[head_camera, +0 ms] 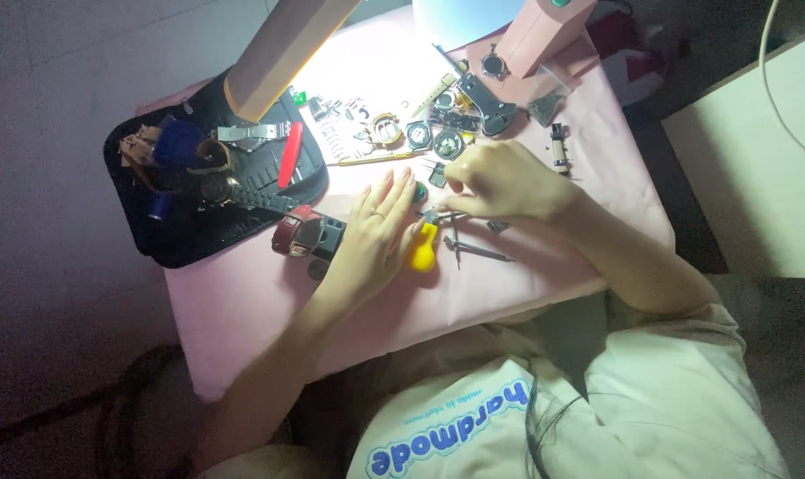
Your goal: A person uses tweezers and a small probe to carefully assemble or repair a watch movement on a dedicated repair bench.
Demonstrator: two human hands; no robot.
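My left hand (373,232) lies flat on the pink table cover (243,302), fingers spread, its tips by a small dark round part (419,191). A yellow-handled tool (423,248) lies under its thumb side. My right hand (502,182) is curled just right of it, fingertips pinched over a small part near that round piece; what it pinches is hidden. Thin metal tweezers (475,250) lie on the cover below the right hand.
A black tool tray (181,239) at the left holds watch straps, a metal bracelet and a red tool (289,155). A red-brown watch (303,234) lies beside my left wrist. Watch cases and small parts (433,137) lie under a bright lamp; a pink box (540,31) stands at the back.
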